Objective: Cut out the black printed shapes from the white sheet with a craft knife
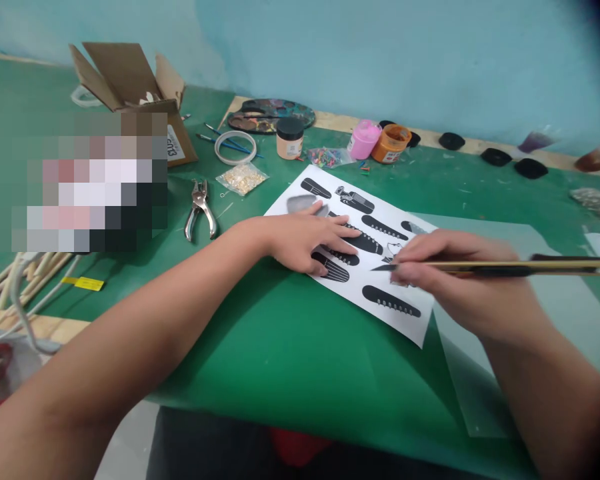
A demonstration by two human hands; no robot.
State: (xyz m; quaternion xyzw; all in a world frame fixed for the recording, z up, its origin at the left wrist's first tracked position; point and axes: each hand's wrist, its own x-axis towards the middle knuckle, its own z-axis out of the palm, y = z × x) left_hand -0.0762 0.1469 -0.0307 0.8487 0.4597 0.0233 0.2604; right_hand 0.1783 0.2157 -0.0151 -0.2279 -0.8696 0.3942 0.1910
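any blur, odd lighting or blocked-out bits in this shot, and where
Head view: mosaic squares hide a patch at left, beside the box; head view: black shading darkens the right corners; head view: the right hand looks a little soft; head view: a soft shadow lies on the table below the left arm; head view: the paper's dark shapes read clearly.

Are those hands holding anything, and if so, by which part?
The right hand holds a slender, pointed tool, gripped close to its dark tip. The left hand holds nothing; it lies spread on the printed sheet.
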